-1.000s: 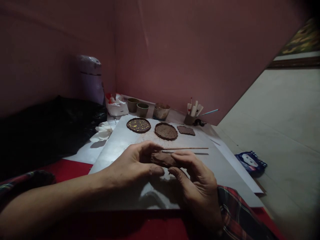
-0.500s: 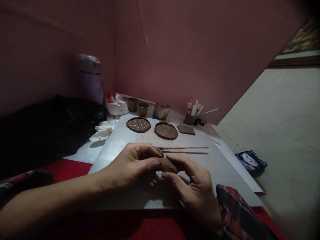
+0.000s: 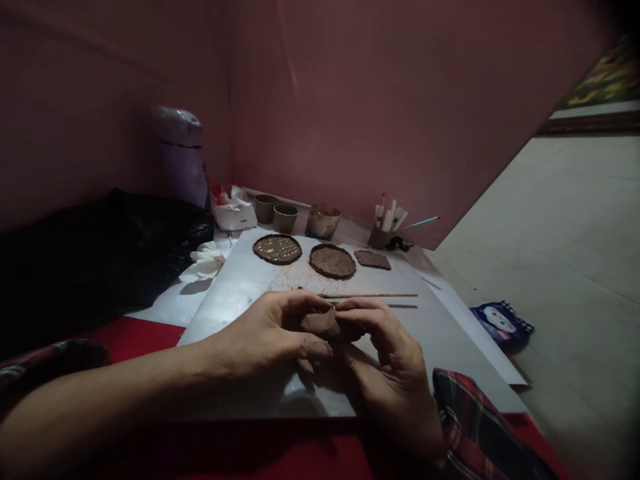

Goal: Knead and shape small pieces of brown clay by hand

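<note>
Between both hands, above the pale board (image 3: 240,393), is a lump of brown clay (image 3: 320,323). My left hand (image 3: 280,327) grips it from the left, fingers on top and thumb on the near side. From the right, my right hand (image 3: 385,360) closes on the same lump, its fingertips meeting those of the left. The fingers hide part of the clay. Clay smears show on the left thumb. Just beyond the fingers a thin brown stick (image 3: 375,295) lies on the board, its left end behind my hands.
Farther back lie a yellow-dotted clay disc (image 3: 277,249), a plain rimmed disc (image 3: 333,261) and a clay rectangle (image 3: 373,260). Behind them stand two cups (image 3: 285,219), a stained bowl (image 3: 323,221) and a tool holder (image 3: 380,237). Black plastic (image 3: 110,253) lies left; a blue packet (image 3: 501,325) rests right.
The clay lump has been turned between my fingers, and its long side no longer faces me. My right fingers have moved up and left over it, and the left thumb has dropped lower.
</note>
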Demonstrator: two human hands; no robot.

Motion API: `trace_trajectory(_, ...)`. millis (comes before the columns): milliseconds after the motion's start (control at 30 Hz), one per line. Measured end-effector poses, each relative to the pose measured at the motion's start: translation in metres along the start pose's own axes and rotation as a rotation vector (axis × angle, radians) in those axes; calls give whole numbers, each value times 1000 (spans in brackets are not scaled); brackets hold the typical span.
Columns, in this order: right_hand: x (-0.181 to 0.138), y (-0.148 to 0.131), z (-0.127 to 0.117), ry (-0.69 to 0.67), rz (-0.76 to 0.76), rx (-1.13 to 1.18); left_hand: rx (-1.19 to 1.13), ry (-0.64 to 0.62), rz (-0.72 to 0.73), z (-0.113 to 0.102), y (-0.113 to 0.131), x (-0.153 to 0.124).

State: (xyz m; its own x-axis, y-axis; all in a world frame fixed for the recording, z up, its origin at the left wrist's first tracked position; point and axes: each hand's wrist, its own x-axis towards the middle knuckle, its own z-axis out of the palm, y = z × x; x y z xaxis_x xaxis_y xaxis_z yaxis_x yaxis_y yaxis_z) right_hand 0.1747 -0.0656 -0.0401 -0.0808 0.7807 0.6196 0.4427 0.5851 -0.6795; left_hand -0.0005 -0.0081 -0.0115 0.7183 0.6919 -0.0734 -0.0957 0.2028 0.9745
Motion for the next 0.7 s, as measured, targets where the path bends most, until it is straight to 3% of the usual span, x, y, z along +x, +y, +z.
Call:
trace_trajectory(267,0,1,-1,-63,52,35,247,30,153,-3,-2,-3)
trace_trajectory(700,4,0,-4,-108,31,-89,387,26,169,-4,-1,-2)
